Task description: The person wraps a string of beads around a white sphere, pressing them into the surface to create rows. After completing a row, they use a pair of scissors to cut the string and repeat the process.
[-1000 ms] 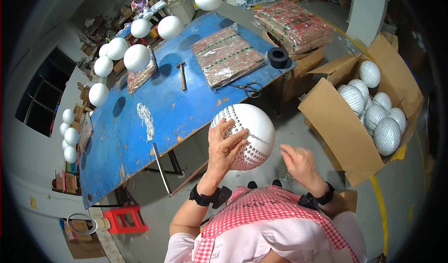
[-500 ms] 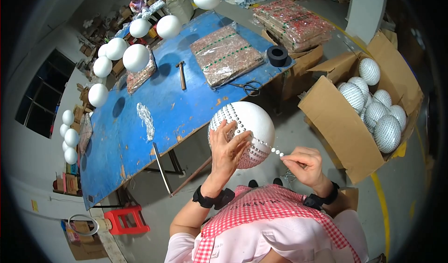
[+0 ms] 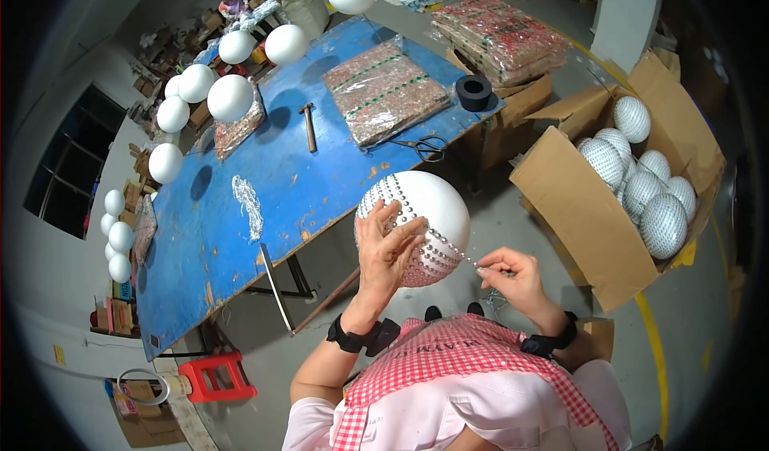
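Note:
My left hand (image 3: 388, 247) grips a large white foam ball (image 3: 418, 211) whose lower part is covered with rows of small silver beads. A thin string of beads (image 3: 452, 251) runs from the ball's surface to my right hand (image 3: 510, 276), which pinches its free end just right of the ball. The ball hangs in the air in front of my chest, beside the front edge of a blue table (image 3: 264, 187). Both wrists wear black bands.
The blue table carries plain white foam balls (image 3: 231, 97), a hammer (image 3: 308, 126), scissors (image 3: 422, 144), a black tape roll (image 3: 473, 92) and flat packs of beads (image 3: 383, 90). An open cardboard box (image 3: 589, 219) at right holds several beaded balls (image 3: 662, 223). A red stool (image 3: 218, 374) stands below left.
My right hand has pulled the bead string out to the right of the ball. The left hand has shifted its grip on the ball slightly.

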Demonstrator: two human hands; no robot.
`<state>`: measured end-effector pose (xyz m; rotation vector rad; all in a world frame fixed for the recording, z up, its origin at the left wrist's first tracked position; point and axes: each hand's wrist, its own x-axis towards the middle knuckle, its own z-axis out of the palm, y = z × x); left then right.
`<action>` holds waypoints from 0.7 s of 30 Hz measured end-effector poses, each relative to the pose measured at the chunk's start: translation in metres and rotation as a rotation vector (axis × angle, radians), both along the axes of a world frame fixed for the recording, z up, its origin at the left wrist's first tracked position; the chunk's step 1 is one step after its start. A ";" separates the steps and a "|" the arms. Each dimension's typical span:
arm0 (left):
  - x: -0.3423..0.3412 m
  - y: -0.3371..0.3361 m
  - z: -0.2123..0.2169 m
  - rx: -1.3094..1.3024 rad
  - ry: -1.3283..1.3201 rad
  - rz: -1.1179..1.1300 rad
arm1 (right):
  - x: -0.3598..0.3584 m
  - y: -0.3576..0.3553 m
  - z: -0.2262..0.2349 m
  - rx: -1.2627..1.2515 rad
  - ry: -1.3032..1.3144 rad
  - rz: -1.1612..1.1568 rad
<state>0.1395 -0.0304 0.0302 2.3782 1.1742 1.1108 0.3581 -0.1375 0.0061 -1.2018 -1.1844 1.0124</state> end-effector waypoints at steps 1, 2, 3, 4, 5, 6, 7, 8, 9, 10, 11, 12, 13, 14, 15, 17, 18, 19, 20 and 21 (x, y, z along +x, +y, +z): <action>-0.001 0.001 0.001 -0.010 -0.006 -0.003 | 0.000 0.002 -0.009 -0.068 0.043 0.055; -0.001 0.001 0.001 -0.019 -0.012 -0.006 | 0.000 0.002 -0.013 -0.136 0.086 0.110; 0.000 0.000 0.003 -0.020 -0.010 -0.008 | -0.001 0.002 -0.013 -0.136 0.088 0.107; 0.001 -0.002 0.006 -0.036 -0.001 0.006 | -0.001 0.004 -0.012 -0.185 0.135 0.140; 0.001 -0.004 0.007 -0.052 0.008 0.019 | -0.002 0.006 -0.012 -0.233 0.181 0.174; 0.001 -0.004 0.006 -0.054 0.012 0.018 | -0.001 0.008 -0.014 -0.234 0.184 0.172; 0.001 -0.004 0.006 -0.039 0.033 0.025 | 0.000 0.010 -0.019 -0.250 0.186 0.205; 0.000 -0.005 0.006 -0.024 0.053 0.031 | 0.001 0.012 -0.023 -0.267 0.187 0.238; 0.000 -0.005 0.006 -0.026 0.055 0.029 | 0.001 0.015 -0.025 -0.269 0.189 0.236; 0.000 -0.005 0.007 -0.011 0.063 0.035 | 0.000 0.017 -0.027 -0.266 0.168 0.220; 0.000 -0.005 0.007 0.005 0.071 0.042 | -0.001 0.020 -0.029 -0.264 0.147 0.204; 0.000 -0.005 0.007 0.003 0.073 0.037 | -0.001 0.022 -0.034 -0.266 0.150 0.200; 0.000 -0.005 0.006 -0.023 0.048 0.030 | -0.002 0.025 -0.041 -0.251 0.136 0.185; 0.001 -0.005 0.006 -0.049 0.024 0.022 | -0.001 0.027 -0.044 -0.236 0.122 0.170; 0.000 -0.005 0.005 -0.051 0.028 0.018 | -0.001 0.028 -0.044 -0.237 0.127 0.166; -0.001 -0.001 0.004 -0.142 0.004 0.022 | -0.001 0.031 -0.044 -0.243 0.099 0.147; 0.000 -0.002 0.007 -0.143 0.007 0.018 | -0.002 0.031 -0.046 -0.244 0.103 0.143; 0.002 -0.003 0.014 -0.112 0.061 -0.008 | -0.002 0.032 -0.050 -0.236 0.136 0.142; 0.004 -0.004 0.017 -0.080 0.114 -0.034 | -0.003 0.032 -0.053 -0.228 0.170 0.140; 0.004 -0.002 0.016 -0.082 0.118 -0.039 | -0.001 0.031 -0.052 -0.229 0.174 0.135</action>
